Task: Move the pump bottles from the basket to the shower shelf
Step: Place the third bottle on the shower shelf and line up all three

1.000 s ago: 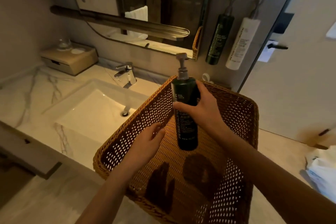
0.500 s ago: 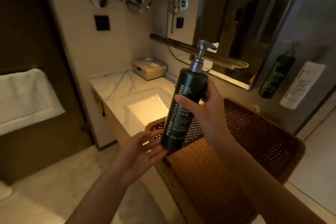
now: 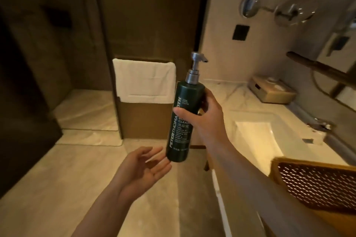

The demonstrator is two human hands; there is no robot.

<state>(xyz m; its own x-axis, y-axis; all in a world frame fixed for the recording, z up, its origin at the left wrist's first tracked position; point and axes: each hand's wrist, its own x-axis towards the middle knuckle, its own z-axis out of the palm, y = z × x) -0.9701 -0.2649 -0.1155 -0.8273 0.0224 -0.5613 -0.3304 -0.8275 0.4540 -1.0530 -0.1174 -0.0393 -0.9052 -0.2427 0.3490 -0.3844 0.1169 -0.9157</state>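
Right fingers (image 3: 178, 110) are gripping the dark green pump bottle (image 3: 183, 119), now carried clear of the wicker basket (image 3: 316, 183); my left hand (image 3: 142, 169) is hanging open beneath, I'm turning toward the shower

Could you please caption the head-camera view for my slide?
Right hand carries a dark green pump bottle upright away from the wicker basket; open left hand hovers beneath.
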